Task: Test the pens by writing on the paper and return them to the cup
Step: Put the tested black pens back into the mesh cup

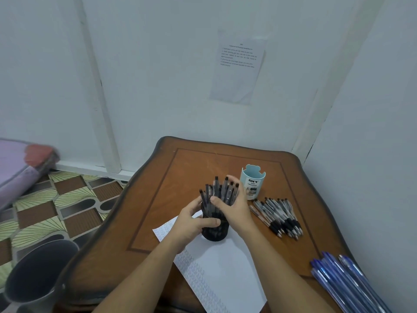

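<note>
Head view looks down on a brown table (203, 159) where both of our hands meet at a black mesh cup (215, 232). The cup stands on the far-left part of a white sheet of paper (225, 263), and the sheet's left margin carries rows of small scribbles. Our left hand (191, 224) grips the cup's wall with the thumb laid across its front. Our right hand (235, 208) wraps round the bunch of black-topped pens (220, 190) standing in the cup, thumb in front and fingers behind. Neither hand is free.

We judge the step in hand to be either drawing pens out for testing or settling them back; the frame does not tell which. Either way, we do well to hold the cup down firmly with the left hand, since a tall bundle can tip a light mesh cup. If we are picking, we should loosen the right hand and pinch a single pen near its top. We lift it straight up so that its neighbours do not ride out with it. Then we slide the cup off the sheet, because it covers writing room.

Behind the right hand stands a pale blue cup (252, 184). A heap of loose pens (277, 215) lies just to the right of our wrist, and a row of blue pens (345, 281) lies at the near-right edge. We should give tested and untested pens separate places.
</note>
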`<state>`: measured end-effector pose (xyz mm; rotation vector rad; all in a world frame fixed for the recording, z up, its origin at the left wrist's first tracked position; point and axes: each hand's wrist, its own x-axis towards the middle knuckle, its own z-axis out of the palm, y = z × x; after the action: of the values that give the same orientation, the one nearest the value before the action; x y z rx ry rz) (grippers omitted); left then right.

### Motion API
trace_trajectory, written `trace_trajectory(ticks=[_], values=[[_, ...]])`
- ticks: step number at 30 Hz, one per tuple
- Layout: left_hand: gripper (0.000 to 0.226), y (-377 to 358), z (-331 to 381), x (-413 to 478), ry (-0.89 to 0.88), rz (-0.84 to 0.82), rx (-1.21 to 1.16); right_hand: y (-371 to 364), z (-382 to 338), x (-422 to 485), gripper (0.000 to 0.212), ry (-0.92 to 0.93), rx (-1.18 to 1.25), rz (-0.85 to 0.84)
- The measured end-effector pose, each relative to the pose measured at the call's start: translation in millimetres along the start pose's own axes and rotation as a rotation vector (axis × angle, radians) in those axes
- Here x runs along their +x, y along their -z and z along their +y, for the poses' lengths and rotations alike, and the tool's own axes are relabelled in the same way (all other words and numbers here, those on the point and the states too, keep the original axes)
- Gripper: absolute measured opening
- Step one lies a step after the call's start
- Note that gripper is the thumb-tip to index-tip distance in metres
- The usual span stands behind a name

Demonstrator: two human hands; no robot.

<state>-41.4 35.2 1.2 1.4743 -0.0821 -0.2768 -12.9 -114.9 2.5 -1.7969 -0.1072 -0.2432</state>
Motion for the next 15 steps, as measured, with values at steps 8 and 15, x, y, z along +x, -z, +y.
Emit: trace_trajectory(ticks=[8,15], values=[[0.067,0,-1,3,0.029,0.019,0.024,37,-3,1,0.063,-0.339,-0.006,-0.474],[0.071,-9,0,3,0.024,0.016,0.045,63,-1,-1,0.044,-0.371,0.121,-0.529]])
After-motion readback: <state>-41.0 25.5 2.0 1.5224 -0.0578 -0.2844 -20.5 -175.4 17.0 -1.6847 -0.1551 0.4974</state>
